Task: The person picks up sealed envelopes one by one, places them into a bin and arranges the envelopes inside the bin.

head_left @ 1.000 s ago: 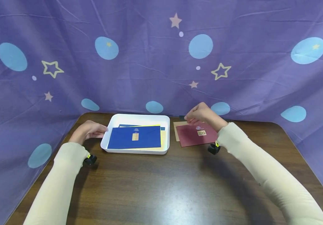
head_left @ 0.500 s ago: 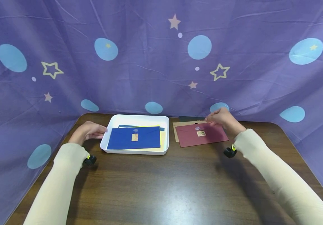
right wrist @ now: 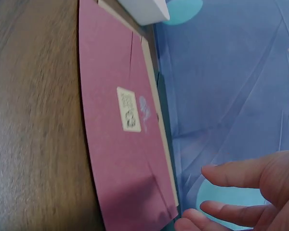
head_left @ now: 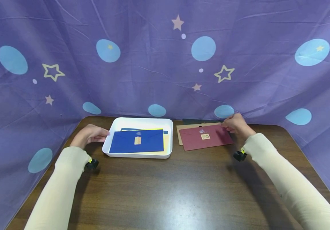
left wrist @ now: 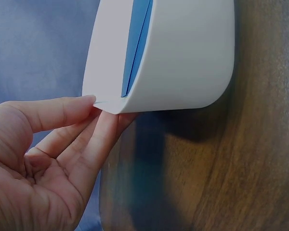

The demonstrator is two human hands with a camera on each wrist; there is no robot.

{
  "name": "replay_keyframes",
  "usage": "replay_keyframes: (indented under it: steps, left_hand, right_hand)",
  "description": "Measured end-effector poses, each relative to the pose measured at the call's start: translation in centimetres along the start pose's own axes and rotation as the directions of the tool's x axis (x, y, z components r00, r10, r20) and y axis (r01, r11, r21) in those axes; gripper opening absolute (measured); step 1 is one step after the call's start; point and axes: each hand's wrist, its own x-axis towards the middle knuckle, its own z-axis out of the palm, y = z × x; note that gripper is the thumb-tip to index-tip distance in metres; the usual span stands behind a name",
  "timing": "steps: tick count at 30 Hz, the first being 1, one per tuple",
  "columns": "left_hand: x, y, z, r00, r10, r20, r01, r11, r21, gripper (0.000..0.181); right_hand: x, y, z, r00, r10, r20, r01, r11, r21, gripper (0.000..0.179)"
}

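Forward-down head view, close wrist views, tray (head_left: 142,122) in all

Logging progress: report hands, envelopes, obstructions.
Left hand pinches white tray. Right hand empty beside maroon envelope. Blue envelope in tray. Maroon one partly covers tan envelope.

Tray (head_left: 170,140) plain white; blue envelope (head_left: 150,143) inside, patterned tan label (head_left: 137,140); yellow envelope (head_left: 166,143) showing at its 3 o'clock. Maroon envelope (head_left: 191,140) at tray's 3 o'clock: cream label (head_left: 205,136), dark print, pale lilac emblem (head_left: 202,131). Tan envelope (head_left: 179,138) showing at its 9 o'clock, dark green envelope (head_left: 195,121) at 12. Worktop (head_left: 142,182): brown woodgrain. Curtain (head_left: 142,86): purple, light-blue ovals, yellow and pink stars.
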Motion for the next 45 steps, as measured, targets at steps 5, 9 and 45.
replay_keyframes:
  steps: [5, 9, 45]
  left_hand:
    - [0.1, -0.2, 0.0, 1.000, 0.000, 0.003, 0.000, 1.000, -0.004, 0.008]
    - [0.1, -0.2, 0.0, 1.000, -0.004, 0.001, 0.004, 1.000, -0.008, 0.006]
    - [-0.1, 0.1, 0.0, 1.000, -0.006, -0.006, 0.006, 1.000, 0.007, 0.007]
  right_hand:
    - [0.4, 0.8, 0.0, 0.999, 0.037, -0.026, -0.038, 0.999, -0.026, 0.022]
    - [0.6, 1.3, 0.2, 0.998, 0.055, -0.041, -0.058, 0.996, -0.067, 0.024]
    - [2.3, 1.6, 1.7, 0.981, 0.190, -0.037, -0.192, 0.927, -0.321, 0.053]
